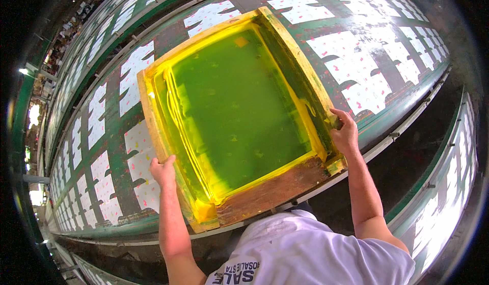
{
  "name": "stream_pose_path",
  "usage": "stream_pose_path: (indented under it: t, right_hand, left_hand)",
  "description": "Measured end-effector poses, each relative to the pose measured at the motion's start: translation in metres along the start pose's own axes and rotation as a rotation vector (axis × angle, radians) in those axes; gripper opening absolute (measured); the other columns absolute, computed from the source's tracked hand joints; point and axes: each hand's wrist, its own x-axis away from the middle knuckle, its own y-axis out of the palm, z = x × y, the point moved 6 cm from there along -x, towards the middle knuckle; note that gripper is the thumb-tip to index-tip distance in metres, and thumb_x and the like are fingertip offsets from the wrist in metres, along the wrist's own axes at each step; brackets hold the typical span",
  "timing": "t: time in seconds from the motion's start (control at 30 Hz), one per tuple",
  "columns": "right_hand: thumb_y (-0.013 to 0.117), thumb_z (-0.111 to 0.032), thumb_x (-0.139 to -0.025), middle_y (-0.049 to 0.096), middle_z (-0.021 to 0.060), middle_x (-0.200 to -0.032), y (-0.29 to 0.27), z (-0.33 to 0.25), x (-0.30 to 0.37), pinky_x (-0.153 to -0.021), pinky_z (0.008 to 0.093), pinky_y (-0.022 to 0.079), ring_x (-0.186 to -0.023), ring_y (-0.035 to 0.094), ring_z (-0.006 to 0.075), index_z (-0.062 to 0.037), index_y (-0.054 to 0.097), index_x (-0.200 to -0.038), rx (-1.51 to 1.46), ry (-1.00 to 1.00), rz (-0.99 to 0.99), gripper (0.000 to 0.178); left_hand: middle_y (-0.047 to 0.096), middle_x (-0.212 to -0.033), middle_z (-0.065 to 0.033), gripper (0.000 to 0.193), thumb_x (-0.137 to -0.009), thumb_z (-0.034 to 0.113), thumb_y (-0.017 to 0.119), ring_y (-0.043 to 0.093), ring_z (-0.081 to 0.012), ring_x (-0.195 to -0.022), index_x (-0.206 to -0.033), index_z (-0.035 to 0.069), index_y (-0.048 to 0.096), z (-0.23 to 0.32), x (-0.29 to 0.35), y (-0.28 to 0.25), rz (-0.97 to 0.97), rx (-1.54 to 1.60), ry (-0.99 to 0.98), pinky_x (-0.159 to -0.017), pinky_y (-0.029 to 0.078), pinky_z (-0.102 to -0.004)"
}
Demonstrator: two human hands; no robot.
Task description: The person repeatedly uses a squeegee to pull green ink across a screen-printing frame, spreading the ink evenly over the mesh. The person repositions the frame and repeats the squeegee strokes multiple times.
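A large wooden screen-printing frame (270, 185) is held tilted in front of me, over the edge of a long green table. Its green mesh (234, 106) is bordered by bright yellow ink, with thick streaks of it down the left side. My left hand (163, 171) grips the left rail, its fingers partly hidden behind the wood. On the right rail, near the lower corner, my right hand (345, 132) is closed round the wood. Beneath and around the frame lie white cut fabric pieces (351, 73) with small red and pink prints.
The long green printing table (379, 119) runs from left to upper right, with a rail (392, 138) along its near edge. More rows of fabric pieces lie on a parallel table (104, 35) behind and another table (448, 183) at the right. A dark aisle separates the tables.
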Motion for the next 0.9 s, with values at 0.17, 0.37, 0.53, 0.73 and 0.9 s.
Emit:
stream_pose_path:
  t: [0.17,0.37,0.53,0.73,0.9]
  right_hand:
    - [0.071,0.011,-0.077,0.074,0.0142,-0.133,-0.026,0.025,-0.021,-0.105,0.0407,0.057,-0.12,0.073,0.0317,-0.0116,0.076,-0.141,-0.01,-0.016,-0.028,0.068]
    - [0.079,0.005,-0.081,0.069,0.0141,-0.144,-0.034,0.03,-0.028,-0.11,0.0436,0.056,-0.131,0.068,0.035,-0.0109,0.071,-0.147,0.123,-0.161,-0.04,0.068]
    - [0.089,-0.012,-0.084,0.061,0.0151,-0.157,-0.026,-0.029,0.035,-0.113,0.0528,0.053,-0.139,0.063,0.0398,-0.0148,0.067,-0.151,0.491,-0.703,0.002,0.071]
    - [0.077,-0.018,-0.091,0.068,0.0139,-0.15,0.037,-0.09,0.157,-0.116,0.0516,0.051,-0.135,0.066,0.0367,-0.0181,0.071,-0.149,0.306,-1.022,-0.716,0.058]
    - [0.067,-0.009,-0.09,0.076,0.012,-0.135,0.052,-0.121,0.162,-0.112,0.0469,0.054,-0.127,0.071,0.0309,-0.0101,0.072,-0.143,0.395,-1.03,-0.598,0.053]
  left_hand:
    - [0.078,-0.101,-0.018,0.032,-0.083,0.008,0.093,0.074,-0.0288,-0.091,-0.101,-0.005,0.071,0.029,0.023,0.031,-0.028,0.105,0.012,-0.085,0.057,-0.0435]
    - [0.078,-0.104,-0.0223,0.034,-0.084,0.012,0.093,0.075,-0.0337,-0.094,-0.102,-0.007,0.071,0.033,0.026,0.04,-0.032,-0.026,0.025,-0.087,0.057,-0.0461]
    - [0.079,-0.106,-0.0247,0.039,-0.084,0.02,0.093,0.076,-0.0381,-0.097,-0.104,-0.008,0.073,0.028,0.025,0.043,-0.042,-0.174,0.004,-0.088,0.057,-0.0488]
    - [0.077,-0.107,-0.0275,0.047,-0.082,0.028,0.094,0.075,-0.0451,-0.101,-0.107,-0.006,0.074,0.021,0.024,0.049,-0.071,-0.171,-0.038,-0.091,0.057,-0.0526]
    - [0.075,-0.115,-0.0307,0.055,-0.085,0.04,0.091,0.072,-0.0512,-0.11,-0.111,-0.005,0.073,0.026,0.023,0.048,-0.007,-0.324,0.039,-0.095,0.057,-0.0577]
